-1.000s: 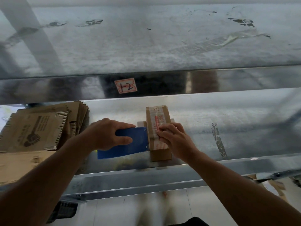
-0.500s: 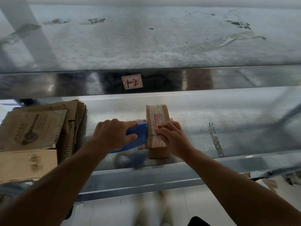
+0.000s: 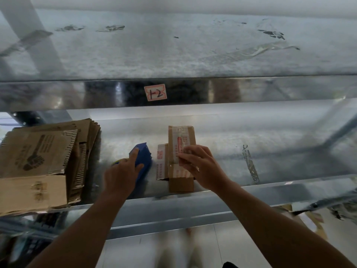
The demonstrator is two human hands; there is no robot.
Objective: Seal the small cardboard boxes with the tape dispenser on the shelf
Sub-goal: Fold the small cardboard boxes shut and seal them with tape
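Well, the shelf (image 3: 270,192) filled most of my feed, with a stack (image 3: 38,161) of flattened cartons lying at nine o'clock from the work. My left hand (image 3: 120,176) gripped the dispenser (image 3: 144,161), thumb and fingers wrapped on its blue body, forefinger laid along the top. It sat at nine o'clock of the box (image 3: 180,151), near but apart. The box lay lengthwise, twelve to six, close to the shelf's front edge, with tape (image 3: 179,144) running down its top. What looked like a second box (image 3: 161,161) touched its nine o'clock side.

My right hand (image 3: 202,169) came in from four o'clock, bent fingers on the tape. Whether they were pressing it flat or pinching a loose end, I could not tell.

My worry was that the light box could skid toward twelve, or off the lip at six, under a careless rub. A lifted tape edge would wrinkle and stick to itself.
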